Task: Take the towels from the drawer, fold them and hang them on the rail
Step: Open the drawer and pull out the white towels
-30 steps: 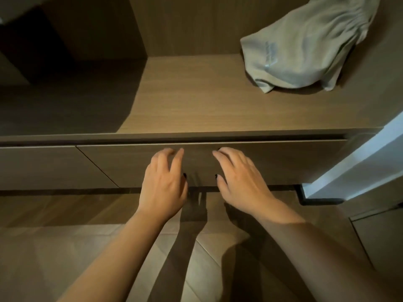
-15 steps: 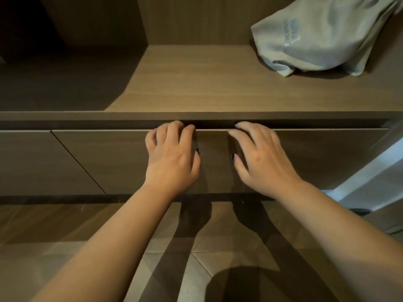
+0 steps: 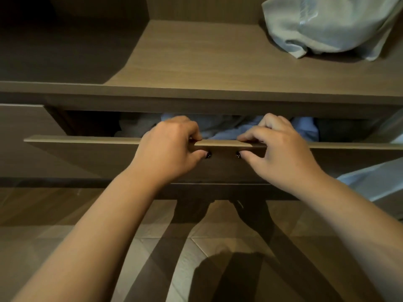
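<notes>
Wardrobe shelf (image 3: 196, 62) sits above the grip. Drawer (image 3: 87, 153) was shut w/ hands flat on its front 0.5 s ago; now pulled partly out, gap open behind the front panel. Means access step underway, nothing taken, folded or hung yet. Pale grey cloth bundle (image 3: 327, 25) on shelf, up and right of grip, well apart. Towels (image 3: 229, 129), light blue/grey, crumpled inside drawer just behind the fingers. Left hand (image 3: 168, 147) and right hand (image 3: 277, 149) side by side near the panel's middle, fingers hooked over top edge, thumbs on front face, both clamping the panel. Rail not in view.
</notes>
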Demonstrator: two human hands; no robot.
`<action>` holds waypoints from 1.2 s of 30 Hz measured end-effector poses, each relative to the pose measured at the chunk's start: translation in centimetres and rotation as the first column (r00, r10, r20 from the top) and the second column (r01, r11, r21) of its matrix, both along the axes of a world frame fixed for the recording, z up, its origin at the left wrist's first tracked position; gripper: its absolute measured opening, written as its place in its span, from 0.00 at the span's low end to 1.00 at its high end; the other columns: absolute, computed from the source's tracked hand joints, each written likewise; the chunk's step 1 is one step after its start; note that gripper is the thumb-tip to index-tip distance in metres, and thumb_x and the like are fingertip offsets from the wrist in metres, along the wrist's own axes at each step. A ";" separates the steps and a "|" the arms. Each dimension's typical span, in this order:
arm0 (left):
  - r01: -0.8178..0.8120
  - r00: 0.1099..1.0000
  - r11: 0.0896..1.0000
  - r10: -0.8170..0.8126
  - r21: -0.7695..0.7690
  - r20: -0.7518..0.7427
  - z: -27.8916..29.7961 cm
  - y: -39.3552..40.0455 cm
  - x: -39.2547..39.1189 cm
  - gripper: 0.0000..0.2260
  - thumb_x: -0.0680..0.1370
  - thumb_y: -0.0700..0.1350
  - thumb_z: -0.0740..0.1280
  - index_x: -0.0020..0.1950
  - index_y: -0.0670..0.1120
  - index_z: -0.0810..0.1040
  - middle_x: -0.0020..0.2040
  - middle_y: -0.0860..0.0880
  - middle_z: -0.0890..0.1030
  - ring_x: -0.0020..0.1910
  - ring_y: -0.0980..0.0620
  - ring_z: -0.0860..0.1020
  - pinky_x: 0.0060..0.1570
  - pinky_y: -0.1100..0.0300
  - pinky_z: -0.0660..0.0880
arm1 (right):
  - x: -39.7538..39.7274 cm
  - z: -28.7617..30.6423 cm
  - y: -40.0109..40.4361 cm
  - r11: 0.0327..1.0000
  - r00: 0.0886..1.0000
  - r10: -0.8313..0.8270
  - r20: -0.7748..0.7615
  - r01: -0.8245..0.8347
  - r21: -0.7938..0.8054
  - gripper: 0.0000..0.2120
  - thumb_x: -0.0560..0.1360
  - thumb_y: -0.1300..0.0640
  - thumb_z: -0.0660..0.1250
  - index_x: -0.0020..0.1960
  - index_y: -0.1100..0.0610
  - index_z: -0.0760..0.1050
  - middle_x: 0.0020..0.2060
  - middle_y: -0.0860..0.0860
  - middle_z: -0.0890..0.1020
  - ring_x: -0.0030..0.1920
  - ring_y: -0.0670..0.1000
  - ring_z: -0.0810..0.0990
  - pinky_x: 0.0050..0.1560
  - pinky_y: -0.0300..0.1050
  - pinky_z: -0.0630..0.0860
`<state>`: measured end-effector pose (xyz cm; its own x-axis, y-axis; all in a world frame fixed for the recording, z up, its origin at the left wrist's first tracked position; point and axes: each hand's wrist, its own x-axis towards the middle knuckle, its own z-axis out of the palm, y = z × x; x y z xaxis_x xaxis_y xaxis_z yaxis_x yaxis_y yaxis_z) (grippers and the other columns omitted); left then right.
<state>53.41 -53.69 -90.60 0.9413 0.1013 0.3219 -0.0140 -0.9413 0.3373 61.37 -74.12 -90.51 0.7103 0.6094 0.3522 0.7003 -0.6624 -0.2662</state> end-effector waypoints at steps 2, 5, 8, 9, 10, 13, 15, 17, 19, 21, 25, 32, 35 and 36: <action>0.019 0.996 0.999 -0.016 0.027 -0.087 0.3 0.0 -0.3 0.12 0.73 0.52 0.73 0.54 0.53 0.77 0.48 0.54 0.80 0.48 0.53 0.79 0.48 0.53 0.79 | 0.0 0.4 -0.6 1.000 0.996 0.020 -0.092 -0.021 -0.014 0.16 0.73 0.54 0.73 0.60 0.50 0.79 0.48 0.46 0.72 0.54 0.47 0.70 0.49 0.45 0.71; 0.059 0.975 0.990 -0.029 0.129 -0.221 0.8 0.2 -0.5 0.14 0.74 0.52 0.73 0.57 0.59 0.76 0.49 0.56 0.81 0.48 0.52 0.80 0.51 0.50 0.79 | -0.2 0.7 -1.2 0.984 0.985 0.049 -0.167 -0.077 -0.161 0.20 0.74 0.52 0.71 0.65 0.45 0.74 0.52 0.42 0.72 0.57 0.45 0.71 0.51 0.44 0.70; 0.116 0.935 0.979 -0.049 0.169 -0.352 1.0 0.6 -0.5 0.17 0.74 0.52 0.71 0.61 0.65 0.76 0.42 0.62 0.77 0.44 0.57 0.79 0.47 0.53 0.80 | -0.8 0.2 -1.7 0.945 0.974 0.083 -0.211 -0.144 -0.292 0.22 0.74 0.54 0.69 0.66 0.41 0.71 0.51 0.39 0.71 0.55 0.44 0.73 0.46 0.42 0.68; 0.135 0.912 0.979 -0.062 0.155 -0.405 1.0 0.6 -0.6 0.19 0.74 0.52 0.71 0.62 0.68 0.74 0.40 0.64 0.75 0.42 0.59 0.77 0.45 0.55 0.79 | -0.9 0.2 -1.9 0.942 0.962 0.087 -0.258 -0.164 -0.293 0.23 0.74 0.55 0.69 0.66 0.40 0.70 0.51 0.37 0.71 0.53 0.42 0.74 0.45 0.40 0.68; 0.150 0.882 0.979 -0.069 0.138 -0.466 0.8 0.6 -0.8 0.22 0.74 0.53 0.70 0.64 0.71 0.70 0.40 0.64 0.74 0.42 0.60 0.76 0.44 0.56 0.78 | -1.0 0.3 -2.1 0.939 0.942 0.082 -0.326 -0.183 -0.291 0.24 0.74 0.57 0.69 0.66 0.38 0.70 0.51 0.36 0.73 0.51 0.40 0.75 0.43 0.39 0.70; 0.177 0.768 0.978 -0.065 0.115 -0.637 -0.5 0.0 -1.7 0.32 0.73 0.51 0.69 0.72 0.70 0.60 0.55 0.58 0.78 0.52 0.53 0.77 0.49 0.55 0.75 | -0.8 0.5 -2.4 0.919 0.849 0.044 -0.527 -0.240 -0.311 0.31 0.73 0.61 0.67 0.67 0.32 0.68 0.49 0.38 0.78 0.39 0.41 0.80 0.34 0.40 0.78; 0.171 0.694 0.984 -0.085 0.049 -0.715 -1.5 -0.6 -2.1 0.36 0.73 0.46 0.68 0.75 0.68 0.57 0.64 0.53 0.76 0.54 0.52 0.74 0.50 0.57 0.71 | -1.1 0.0 -2.4 0.880 0.808 0.009 -0.589 -0.286 -0.380 0.35 0.72 0.61 0.67 0.69 0.30 0.64 0.52 0.39 0.77 0.40 0.42 0.80 0.35 0.40 0.78; 0.196 0.640 0.981 -0.137 -0.012 -0.756 -2.5 -1.2 -2.8 0.38 0.73 0.44 0.69 0.77 0.65 0.55 0.68 0.52 0.74 0.56 0.52 0.73 0.54 0.57 0.71 | -2.1 -1.1 -2.4 0.842 0.778 -0.010 -0.628 -0.332 -0.424 0.40 0.70 0.62 0.67 0.71 0.29 0.59 0.64 0.44 0.74 0.55 0.46 0.79 0.52 0.47 0.79; 0.228 0.603 0.974 -0.139 0.003 -0.786 -3.8 -1.9 -4.0 0.42 0.72 0.45 0.71 0.78 0.63 0.52 0.72 0.51 0.70 0.66 0.48 0.71 0.64 0.51 0.71 | -3.5 -2.7 -2.8 0.826 0.749 -0.006 -0.663 -0.369 -0.425 0.44 0.70 0.63 0.69 0.73 0.30 0.55 0.71 0.44 0.68 0.67 0.50 0.71 0.65 0.52 0.73; 0.247 0.605 0.967 -0.103 0.063 -0.789 -5.8 -2.6 -5.6 0.44 0.72 0.49 0.73 0.79 0.62 0.47 0.78 0.51 0.62 0.75 0.44 0.63 0.70 0.42 0.67 | -5.4 -5.0 -3.6 0.810 0.759 -0.008 -0.651 -0.377 -0.450 0.47 0.70 0.64 0.69 0.75 0.31 0.50 0.76 0.42 0.59 0.75 0.51 0.59 0.73 0.57 0.63; 0.244 0.659 0.941 0.015 0.233 -0.752 -11.0 -4.8 -9.7 0.49 0.74 0.57 0.71 0.79 0.57 0.36 0.81 0.49 0.43 0.79 0.37 0.47 0.69 0.29 0.58 | -9.6 -10.7 -4.5 0.715 0.855 -0.065 -0.515 -0.320 -0.621 0.52 0.72 0.67 0.66 0.76 0.35 0.34 0.79 0.48 0.40 0.79 0.57 0.39 0.75 0.68 0.46; 0.208 0.749 0.910 0.089 0.360 -0.657 -18.5 -6.4 -12.5 0.54 0.77 0.52 0.70 0.71 0.49 0.21 0.80 0.41 0.35 0.76 0.30 0.37 0.69 0.25 0.51 | -12.2 -16.3 -4.5 0.626 0.906 -0.100 -0.411 -0.263 -0.734 0.55 0.74 0.67 0.68 0.75 0.44 0.26 0.76 0.55 0.29 0.75 0.65 0.30 0.72 0.74 0.43; 0.239 0.768 0.895 0.064 0.377 -0.637 -20.1 -6.0 -12.7 0.55 0.75 0.53 0.71 0.72 0.48 0.22 0.80 0.39 0.36 0.76 0.29 0.38 0.69 0.26 0.53 | -12.1 -17.9 -4.4 0.604 0.929 -0.077 -0.361 -0.245 -0.759 0.55 0.75 0.64 0.69 0.75 0.47 0.24 0.76 0.57 0.29 0.75 0.67 0.32 0.70 0.76 0.48; 0.253 0.774 0.891 0.046 0.376 -0.631 -20.5 -5.7 -12.8 0.54 0.75 0.54 0.71 0.73 0.48 0.23 0.80 0.39 0.36 0.76 0.29 0.39 0.69 0.26 0.54 | -11.9 -18.5 -4.3 0.590 0.935 -0.067 -0.348 -0.244 -0.770 0.55 0.75 0.62 0.69 0.75 0.48 0.23 0.76 0.58 0.29 0.75 0.68 0.32 0.70 0.76 0.49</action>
